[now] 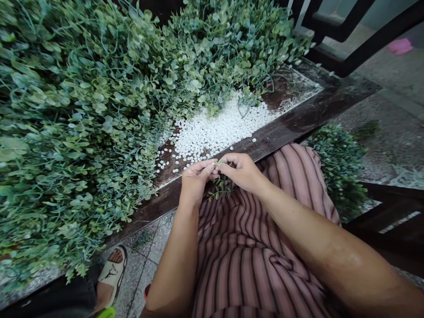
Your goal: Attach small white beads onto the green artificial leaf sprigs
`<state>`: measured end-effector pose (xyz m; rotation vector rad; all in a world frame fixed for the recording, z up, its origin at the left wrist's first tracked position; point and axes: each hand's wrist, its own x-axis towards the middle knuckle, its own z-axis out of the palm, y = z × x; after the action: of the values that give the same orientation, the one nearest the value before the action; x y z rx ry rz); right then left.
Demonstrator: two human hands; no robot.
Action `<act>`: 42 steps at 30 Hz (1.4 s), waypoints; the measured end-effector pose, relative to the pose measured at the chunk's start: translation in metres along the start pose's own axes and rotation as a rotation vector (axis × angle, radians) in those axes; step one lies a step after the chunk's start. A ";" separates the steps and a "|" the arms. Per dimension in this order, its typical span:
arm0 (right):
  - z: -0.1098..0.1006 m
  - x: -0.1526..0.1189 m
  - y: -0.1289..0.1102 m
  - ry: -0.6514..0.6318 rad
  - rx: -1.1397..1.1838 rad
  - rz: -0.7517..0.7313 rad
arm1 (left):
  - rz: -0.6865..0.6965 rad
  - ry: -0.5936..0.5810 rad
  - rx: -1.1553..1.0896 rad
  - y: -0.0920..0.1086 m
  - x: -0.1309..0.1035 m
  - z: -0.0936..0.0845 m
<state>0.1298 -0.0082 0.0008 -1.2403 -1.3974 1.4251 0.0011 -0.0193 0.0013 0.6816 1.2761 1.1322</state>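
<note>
My left hand (196,177) and my right hand (243,171) meet over my lap at the front edge of the dark wooden table. Thumbs and fingers of both pinch the stem end of an artificial leaf sprig (221,187), whose small green leaves hang below. Something tiny and pale shows between the fingertips, too small to tell apart. Just beyond my hands, small white beads (215,132) lie in a spread heap on the tabletop. A large mass of artificial greenery (109,101) covers the left and back of the table.
More greenery (338,168) lies low at my right, beside a dark wooden frame (391,207). Another person's sandalled foot (111,274) rests on the tiled floor at lower left. Dark chair-like bars (351,57) stand at back right, with a pink item (400,46) beyond.
</note>
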 end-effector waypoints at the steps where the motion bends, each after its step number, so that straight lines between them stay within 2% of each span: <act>1: 0.000 0.000 0.000 -0.002 0.000 0.004 | -0.005 -0.012 0.009 0.000 0.000 0.000; 11: 0.000 -0.001 -0.002 -0.016 -0.001 0.006 | -0.070 -0.102 0.061 0.006 0.004 -0.005; 16: 0.000 0.003 0.000 -0.007 0.090 0.006 | -0.025 -0.105 0.058 0.004 0.004 -0.004; 18: 0.000 0.004 0.001 0.001 0.174 0.017 | 0.028 -0.063 0.037 0.001 0.004 -0.003; 21: 0.000 0.004 0.002 -0.003 0.318 0.069 | 0.129 0.068 0.014 -0.003 0.002 -0.005; 24: -0.001 0.004 0.002 0.008 0.442 0.093 | 0.172 0.137 0.092 -0.004 -0.004 -0.010; 28: -0.003 0.004 0.001 0.032 0.475 0.018 | 0.144 0.047 0.275 0.001 -0.012 -0.014; 31: -0.006 0.002 -0.001 0.039 0.467 -0.058 | 0.109 -0.019 0.333 0.004 -0.013 -0.011; 33: -0.011 -0.001 -0.004 -0.027 0.463 -0.102 | 0.104 -0.006 0.327 0.004 -0.012 -0.010; 35: -0.017 -0.003 -0.007 -0.179 0.483 -0.136 | 0.135 0.024 0.302 0.003 -0.010 -0.009; 37: -0.023 -0.003 -0.010 -0.325 0.499 -0.130 | 0.180 0.033 0.275 0.001 -0.010 -0.011; 38: -0.025 -0.003 -0.011 -0.348 0.497 -0.103 | 0.196 0.032 0.267 0.000 -0.009 -0.012; 39: -0.026 -0.002 -0.010 -0.322 0.485 -0.064 | 0.207 0.031 0.263 0.000 -0.009 -0.013; 42: -0.023 0.002 -0.006 -0.108 0.374 0.027 | 0.248 0.034 0.246 0.000 -0.010 -0.013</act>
<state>0.1509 0.0000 0.0083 -0.9559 -1.1174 1.7005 -0.0108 -0.0306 0.0025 1.0297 1.4018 1.2003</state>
